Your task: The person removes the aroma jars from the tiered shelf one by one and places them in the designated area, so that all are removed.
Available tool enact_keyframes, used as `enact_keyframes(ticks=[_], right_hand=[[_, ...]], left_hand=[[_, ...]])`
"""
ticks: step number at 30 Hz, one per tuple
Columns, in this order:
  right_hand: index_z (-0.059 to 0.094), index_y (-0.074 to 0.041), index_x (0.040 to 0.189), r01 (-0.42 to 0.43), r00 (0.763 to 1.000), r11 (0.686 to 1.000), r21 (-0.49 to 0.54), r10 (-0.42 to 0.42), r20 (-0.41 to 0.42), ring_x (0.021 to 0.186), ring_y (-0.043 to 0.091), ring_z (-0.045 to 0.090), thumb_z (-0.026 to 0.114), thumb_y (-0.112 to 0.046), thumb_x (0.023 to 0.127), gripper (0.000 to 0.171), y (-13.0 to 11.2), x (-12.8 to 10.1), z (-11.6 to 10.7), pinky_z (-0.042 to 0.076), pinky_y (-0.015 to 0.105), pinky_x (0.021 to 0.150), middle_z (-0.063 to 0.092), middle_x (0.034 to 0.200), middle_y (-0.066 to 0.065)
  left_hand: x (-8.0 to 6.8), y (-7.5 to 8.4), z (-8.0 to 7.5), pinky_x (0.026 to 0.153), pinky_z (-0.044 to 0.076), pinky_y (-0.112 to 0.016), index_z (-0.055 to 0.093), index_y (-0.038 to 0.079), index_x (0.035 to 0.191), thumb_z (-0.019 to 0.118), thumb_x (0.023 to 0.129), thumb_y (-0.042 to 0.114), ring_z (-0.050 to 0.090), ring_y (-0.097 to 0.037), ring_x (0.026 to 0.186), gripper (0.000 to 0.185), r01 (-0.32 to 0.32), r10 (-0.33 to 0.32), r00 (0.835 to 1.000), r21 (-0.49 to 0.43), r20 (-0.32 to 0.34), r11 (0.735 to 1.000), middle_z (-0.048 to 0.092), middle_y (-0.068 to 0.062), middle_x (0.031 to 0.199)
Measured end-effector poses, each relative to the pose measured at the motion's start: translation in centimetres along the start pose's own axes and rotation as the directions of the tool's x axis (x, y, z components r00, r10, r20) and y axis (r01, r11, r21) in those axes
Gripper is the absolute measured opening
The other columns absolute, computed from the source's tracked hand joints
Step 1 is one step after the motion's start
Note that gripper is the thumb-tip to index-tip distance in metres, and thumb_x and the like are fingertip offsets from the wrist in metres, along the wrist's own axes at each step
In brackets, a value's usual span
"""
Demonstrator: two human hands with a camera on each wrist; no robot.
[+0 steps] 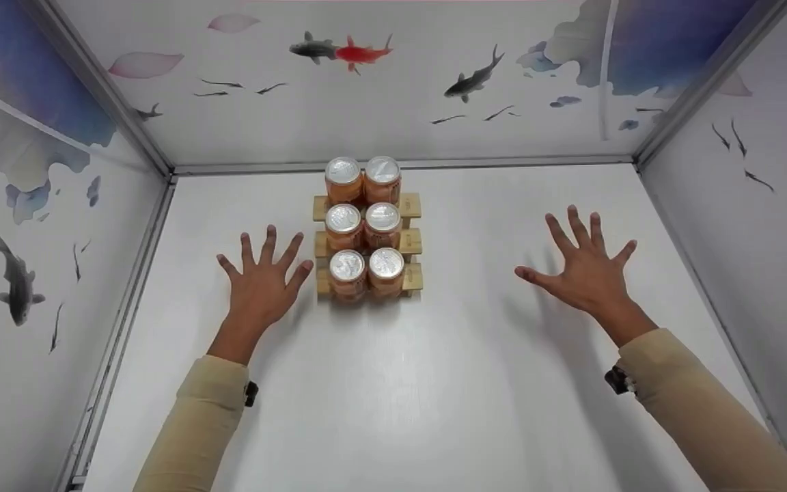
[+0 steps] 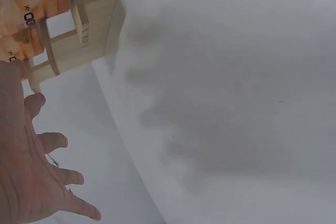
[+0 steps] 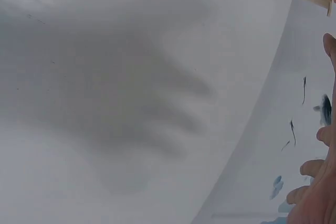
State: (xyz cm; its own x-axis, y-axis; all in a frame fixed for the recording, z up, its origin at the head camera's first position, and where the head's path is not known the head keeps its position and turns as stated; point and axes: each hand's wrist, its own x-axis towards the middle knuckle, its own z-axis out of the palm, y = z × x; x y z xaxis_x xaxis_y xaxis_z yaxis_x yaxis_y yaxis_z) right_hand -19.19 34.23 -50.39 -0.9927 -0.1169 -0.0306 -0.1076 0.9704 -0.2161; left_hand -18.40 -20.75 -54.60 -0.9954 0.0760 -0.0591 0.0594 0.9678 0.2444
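"What do you get from the head view?"

"Six orange cans (image 1: 343, 236) with silvery tops, in three rows of two, on a wooden rack (image 1: 411, 241). It sits toward the far wall (image 1: 380, 116) of the white bench (image 1: 393, 389), left of the middle."

"And the hands?"

"The left hand (image 1: 261, 287) has its fingers fanned wide, the thumb tip just beside the rack's left side in this view. The right hand (image 1: 588, 273) is spread as well, well apart from the rack, over the right part of the bench. Both arms wear beige sleeves (image 1: 205, 417)."

"Left wrist view?"

"The spread hand fills the lower left corner. Above it are part of the rack and some cans with dark lettering on their orange sides. A blurred shadow (image 2: 231, 114) with finger shapes lies across the bench."

"Right wrist?"

"Only part of that hand shows, at the right edge, fingertips apart. A corner of the rack is at the top right, and painted fish (image 3: 326, 109) mark the wall."
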Motion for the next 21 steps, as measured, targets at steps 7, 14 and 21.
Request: enact_keyframes(ticks=[7,14,21], right_hand=[[0.020,-0.024,0.179,0.038,0.999,0.999,0.020,-0.037,-0.035,0.172,0.048,0.013,0.064,-0.087,0.092,0.116,-1.5,0.4,0.3,-0.003,0.096,0.118,0.016,0.187,0.016],[0.030,-0.015,0.176,0.117,0.991,0.991,0.059,-0.113,-0.078,0.168,0.045,0.031,0.070,-0.077,0.095,0.109,-3.4,0.9,0.9,0.005,0.089,0.126,0.030,0.183,0.017],[0.037,-0.009,0.173,0.186,0.979,0.979,0.081,-0.177,-0.102,0.160,0.044,0.046,0.075,-0.068,0.096,0.105,-5.5,1.6,1.3,0.015,0.083,0.130,0.040,0.177,0.019]], left_hand=[[-0.2,0.5,0.8,0.119,-0.003,-0.095,0.030,0.039,0.175,0.032,0.116,0.066,-0.001,-0.063,0.168,0.065,-0.008,0.008,1.000,-0.025,0.010,1.000,0.010,-0.020,0.186],[-0.3,1.0,1.9,0.120,0.000,-0.094,0.028,0.040,0.176,0.030,0.117,0.064,-0.001,-0.063,0.168,0.063,-0.006,0.008,0.999,-0.040,0.049,0.999,0.012,-0.021,0.186],[-0.3,1.2,2.4,0.123,0.003,-0.092,0.027,0.037,0.176,0.030,0.117,0.064,0.003,-0.061,0.169,0.066,0.007,-0.005,0.999,-0.057,0.036,0.998,0.014,-0.019,0.186]])
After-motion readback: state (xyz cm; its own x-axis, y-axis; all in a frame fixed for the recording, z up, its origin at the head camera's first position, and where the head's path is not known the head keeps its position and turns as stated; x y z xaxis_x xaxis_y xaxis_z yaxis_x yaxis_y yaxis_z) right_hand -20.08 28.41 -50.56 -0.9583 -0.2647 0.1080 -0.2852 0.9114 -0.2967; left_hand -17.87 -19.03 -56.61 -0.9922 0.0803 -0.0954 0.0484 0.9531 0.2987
